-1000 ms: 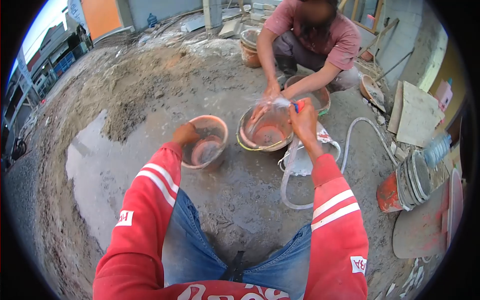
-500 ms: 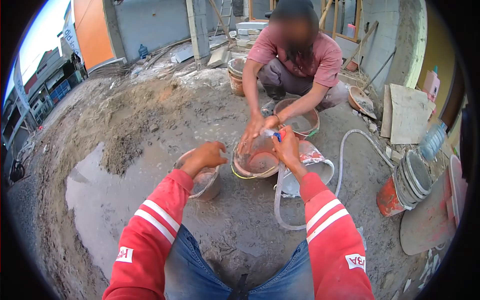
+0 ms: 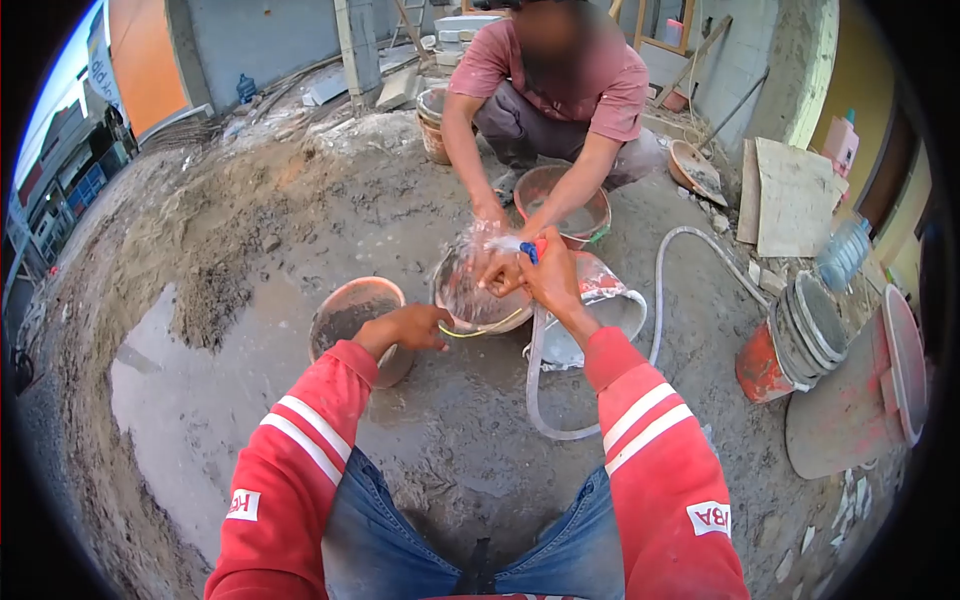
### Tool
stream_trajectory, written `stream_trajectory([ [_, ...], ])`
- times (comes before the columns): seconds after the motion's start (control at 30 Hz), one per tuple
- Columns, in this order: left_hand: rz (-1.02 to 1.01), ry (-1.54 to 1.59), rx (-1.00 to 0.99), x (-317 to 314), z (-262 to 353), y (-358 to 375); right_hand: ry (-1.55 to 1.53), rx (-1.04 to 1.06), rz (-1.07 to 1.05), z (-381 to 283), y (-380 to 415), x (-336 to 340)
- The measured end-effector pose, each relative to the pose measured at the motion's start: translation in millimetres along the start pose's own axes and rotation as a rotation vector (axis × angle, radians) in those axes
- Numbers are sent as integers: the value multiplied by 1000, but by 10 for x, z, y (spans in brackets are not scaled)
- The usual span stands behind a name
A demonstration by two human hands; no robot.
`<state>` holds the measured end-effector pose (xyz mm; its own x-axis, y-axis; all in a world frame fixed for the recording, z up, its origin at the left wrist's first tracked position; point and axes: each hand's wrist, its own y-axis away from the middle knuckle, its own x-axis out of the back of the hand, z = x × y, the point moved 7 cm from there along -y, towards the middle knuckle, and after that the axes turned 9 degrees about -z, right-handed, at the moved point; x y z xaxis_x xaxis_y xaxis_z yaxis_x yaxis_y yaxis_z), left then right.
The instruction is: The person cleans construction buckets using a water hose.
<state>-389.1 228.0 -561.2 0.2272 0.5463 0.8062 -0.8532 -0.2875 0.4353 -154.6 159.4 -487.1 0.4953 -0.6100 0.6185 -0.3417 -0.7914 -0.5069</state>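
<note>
My right hand (image 3: 553,277) is closed around a hose nozzle (image 3: 533,250) with blue and red parts. Its clear hose (image 3: 535,390) hangs below and loops across the ground to the right. Water sprays from the tip over the co-worker's hands (image 3: 495,265) and into a muddy orange bucket (image 3: 450,285). Loosely bent and apart, the fingers of my left hand (image 3: 408,328) are right at the left end of that bucket's yellow handle (image 3: 485,329). Partly behind my left hand stands another bucket (image 3: 335,310), its inside coated grey.
A person (image 3: 560,100) squats opposite, beside a third bucket (image 3: 566,205). A tipped white-lined bucket (image 3: 615,318) lies right of my right hand. Stacked buckets (image 3: 790,340) and a large tub (image 3: 850,400) are at the right. Wet sand (image 3: 215,240) and a puddle (image 3: 200,400) spread left.
Water now splashes strongly onto the co-worker's hands, which have turned under the spray. My left hand has moved off the left bucket's rim toward the yellow handle. The view has shifted slightly.
</note>
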Motion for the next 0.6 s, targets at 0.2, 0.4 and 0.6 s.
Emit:
stream_trajectory([
  [0.2, -10, -31, 10, -140, -215, -101, -93, -15, -81, -28, 39, -80],
  [0.4, -2, -56, 12, -156, -213, -88, -53, 82, -117, -263, 115, -112],
  [0.6, -75, 43, 73, -153, -180, -92, -34, 141, -137, -430, 163, -36],
])
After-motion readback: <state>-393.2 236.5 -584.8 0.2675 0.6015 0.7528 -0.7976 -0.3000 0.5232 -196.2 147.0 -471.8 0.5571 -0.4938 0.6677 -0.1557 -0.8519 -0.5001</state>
